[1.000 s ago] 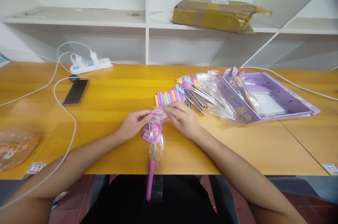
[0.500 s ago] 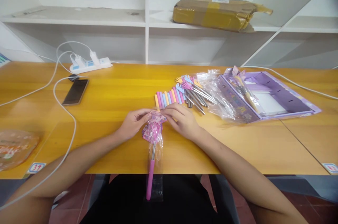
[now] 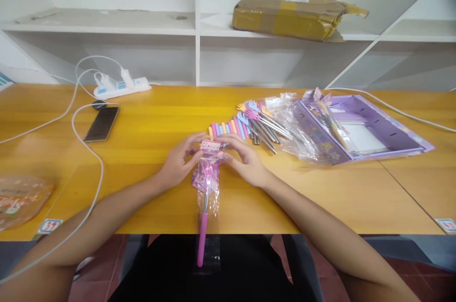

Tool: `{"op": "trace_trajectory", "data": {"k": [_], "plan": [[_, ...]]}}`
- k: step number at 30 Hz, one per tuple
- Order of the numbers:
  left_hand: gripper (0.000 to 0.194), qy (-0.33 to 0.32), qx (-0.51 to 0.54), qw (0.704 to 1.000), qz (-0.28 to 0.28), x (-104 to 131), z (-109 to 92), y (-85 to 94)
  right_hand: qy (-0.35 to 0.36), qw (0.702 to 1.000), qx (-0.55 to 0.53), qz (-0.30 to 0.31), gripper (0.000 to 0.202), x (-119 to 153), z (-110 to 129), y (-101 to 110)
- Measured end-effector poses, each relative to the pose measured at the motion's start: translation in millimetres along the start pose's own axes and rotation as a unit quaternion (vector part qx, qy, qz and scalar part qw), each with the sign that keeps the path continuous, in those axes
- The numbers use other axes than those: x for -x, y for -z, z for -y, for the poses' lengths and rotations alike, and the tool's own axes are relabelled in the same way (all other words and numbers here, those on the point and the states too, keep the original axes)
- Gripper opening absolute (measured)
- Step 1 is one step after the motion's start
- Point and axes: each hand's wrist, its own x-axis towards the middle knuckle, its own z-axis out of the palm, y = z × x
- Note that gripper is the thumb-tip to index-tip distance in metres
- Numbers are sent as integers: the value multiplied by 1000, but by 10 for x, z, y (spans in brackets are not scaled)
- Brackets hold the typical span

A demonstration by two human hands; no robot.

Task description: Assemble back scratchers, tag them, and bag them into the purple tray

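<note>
A pink-handled back scratcher lies in a clear plastic sleeve, its handle reaching past the table's front edge. At the top of the sleeve is a pink printed card. My left hand pinches the card's left side between thumb and fingers. On the other side, my right hand has its thumb and fingertips at the card's right edge. More purple printed cards lie beneath the sleeve. Just beyond my hands is a row of coloured handles, beside a pile of hand-shaped scratchers.
Clear plastic sleeves lie against an open purple box at the right. A phone, a power strip and white cables are at the left. A taped parcel sits on the shelf behind.
My hands have moved slightly apart, and the pink card between them now shows face up. The sleeve's top lies flatter.
</note>
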Motion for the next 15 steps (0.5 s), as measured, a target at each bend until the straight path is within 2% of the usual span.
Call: {"op": "trace_trajectory", "data": {"k": [2, 4, 7, 15], "plan": [[44, -31, -73, 997, 16, 3, -14, 16, 1, 1000, 0, 7, 39, 7, -1, -2], [46, -45, -104, 993, 32, 9, -20, 22, 2, 1000, 2, 14, 41, 9, 8, -4], [50, -37, -102, 993, 45, 18, -23, 12, 5, 1000, 1, 17, 41, 4, 28, -7], [35, -55, -138, 987, 61, 2, -90, 23, 8, 1000, 6, 18, 40, -1, 50, 4]]}}
